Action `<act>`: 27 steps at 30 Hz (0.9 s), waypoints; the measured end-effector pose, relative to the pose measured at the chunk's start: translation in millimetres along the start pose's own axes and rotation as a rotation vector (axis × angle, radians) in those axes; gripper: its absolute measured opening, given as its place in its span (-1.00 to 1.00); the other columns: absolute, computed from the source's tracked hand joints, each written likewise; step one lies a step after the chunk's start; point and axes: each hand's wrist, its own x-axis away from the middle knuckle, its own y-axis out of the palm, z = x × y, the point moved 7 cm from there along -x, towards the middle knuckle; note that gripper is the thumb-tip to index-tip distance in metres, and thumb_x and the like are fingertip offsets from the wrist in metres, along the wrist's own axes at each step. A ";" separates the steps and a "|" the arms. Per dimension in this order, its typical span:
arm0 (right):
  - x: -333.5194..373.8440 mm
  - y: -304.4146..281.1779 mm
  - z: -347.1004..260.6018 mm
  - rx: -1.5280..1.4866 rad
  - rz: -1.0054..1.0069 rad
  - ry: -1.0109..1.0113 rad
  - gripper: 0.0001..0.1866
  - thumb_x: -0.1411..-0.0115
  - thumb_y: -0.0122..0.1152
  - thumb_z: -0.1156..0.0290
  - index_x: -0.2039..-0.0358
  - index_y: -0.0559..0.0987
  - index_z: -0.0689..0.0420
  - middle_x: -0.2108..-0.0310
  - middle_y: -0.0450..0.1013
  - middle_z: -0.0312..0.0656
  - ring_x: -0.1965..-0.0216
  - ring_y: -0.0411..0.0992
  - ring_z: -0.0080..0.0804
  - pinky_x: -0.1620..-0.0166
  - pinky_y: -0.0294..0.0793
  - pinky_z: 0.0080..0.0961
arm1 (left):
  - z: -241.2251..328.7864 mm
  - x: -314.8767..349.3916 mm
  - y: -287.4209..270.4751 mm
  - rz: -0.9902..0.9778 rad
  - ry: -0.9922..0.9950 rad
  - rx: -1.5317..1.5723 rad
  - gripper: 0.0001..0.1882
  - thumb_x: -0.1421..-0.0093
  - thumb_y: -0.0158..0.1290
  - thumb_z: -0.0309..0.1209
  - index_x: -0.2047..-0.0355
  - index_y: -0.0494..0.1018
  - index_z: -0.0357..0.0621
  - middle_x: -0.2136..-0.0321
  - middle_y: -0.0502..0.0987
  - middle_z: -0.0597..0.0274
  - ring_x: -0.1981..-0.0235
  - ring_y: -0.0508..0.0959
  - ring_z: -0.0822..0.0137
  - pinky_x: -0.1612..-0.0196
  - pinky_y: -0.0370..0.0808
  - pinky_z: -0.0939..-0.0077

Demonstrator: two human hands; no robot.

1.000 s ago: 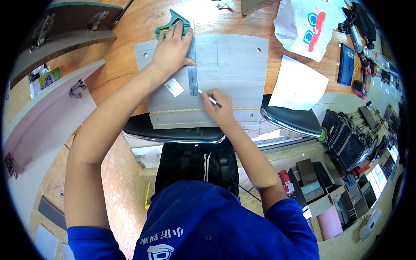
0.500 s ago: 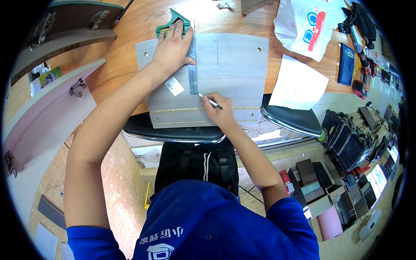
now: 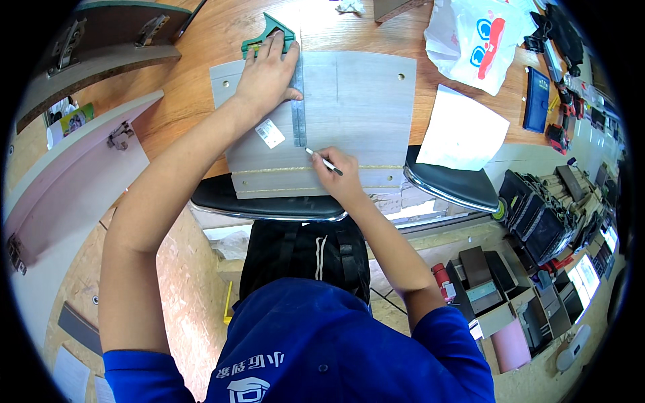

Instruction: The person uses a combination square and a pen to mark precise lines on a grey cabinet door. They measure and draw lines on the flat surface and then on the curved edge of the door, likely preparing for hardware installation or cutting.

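Observation:
A grey panel (image 3: pixel 369 111) lies on the wooden table, its near part reaching over the table's edge. My left hand (image 3: pixel 266 79) presses down on a combination square (image 3: pixel 299 117), fingers over its green head at the panel's far edge, thumb against the steel blade. The blade runs toward me across the panel. My right hand (image 3: pixel 340 176) pinches a slim white pen (image 3: pixel 330 165) with a black end. Its tip is at the near end of the blade, apparently on the panel. A white label (image 3: pixel 270 133) sticks to the panel left of the blade. A faint line shows farther right.
Curved panels with hinges (image 3: pixel 121 136) stand at the left. A white plastic bag (image 3: pixel 470 43), a sheet of paper (image 3: pixel 463 127) and a blue booklet (image 3: pixel 537 99) lie to the right. Black chair seats (image 3: pixel 453 185) sit below the table edge. Boxes (image 3: pixel 500 305) crowd the floor at lower right.
My right hand has shifted slightly toward me with the pen, its tip now just past the blade's near end. My left hand and the combination square have stayed in place.

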 end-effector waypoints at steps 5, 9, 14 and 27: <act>-0.7 6.9 4.2 -0.028 0.012 -0.019 -0.86 -0.26 0.35 0.47 0.41 0.63 0.27 0.60 0.55 -0.13 0.60 0.51 -0.47 0.48 0.46 -0.49 | -0.1 -0.4 0.0 -0.004 0.006 0.016 0.09 0.11 0.48 -0.04 -0.36 0.24 -0.21 -0.40 0.17 -0.33 -0.44 0.20 -0.20 -0.41 0.27 -0.12; 3.2 -1.1 3.6 -0.048 0.020 -0.046 -0.86 -0.18 0.38 0.52 0.44 0.57 0.25 0.60 0.49 -0.06 0.62 0.49 -0.27 0.50 0.42 -0.38 | -0.1 0.2 -1.1 -0.004 0.011 0.025 0.09 0.12 0.49 -0.04 -0.35 0.24 -0.21 -0.39 0.17 -0.33 -0.43 0.21 -0.21 -0.40 0.27 -0.12; 5.5 -7.1 0.4 -0.066 -0.024 -0.056 -0.88 -0.16 0.40 0.54 0.40 0.58 0.23 0.57 0.50 -0.11 0.62 0.46 -0.27 0.51 0.40 -0.40 | -0.9 -1.5 1.5 -0.001 0.012 0.024 0.10 0.12 0.49 -0.04 -0.35 0.23 -0.22 -0.39 0.17 -0.33 -0.42 0.22 -0.21 -0.39 0.27 -0.12; 2.2 2.1 -7.2 -0.018 -0.109 -0.095 -0.89 -0.18 0.36 0.54 0.35 0.56 0.24 0.41 0.51 -0.02 0.40 0.50 -0.01 0.33 0.46 -0.26 | 1.0 -1.2 0.8 -0.034 0.001 -0.003 0.11 0.09 0.48 -0.04 -0.39 0.20 -0.21 -0.40 0.15 -0.32 -0.44 0.19 -0.19 -0.42 0.24 -0.12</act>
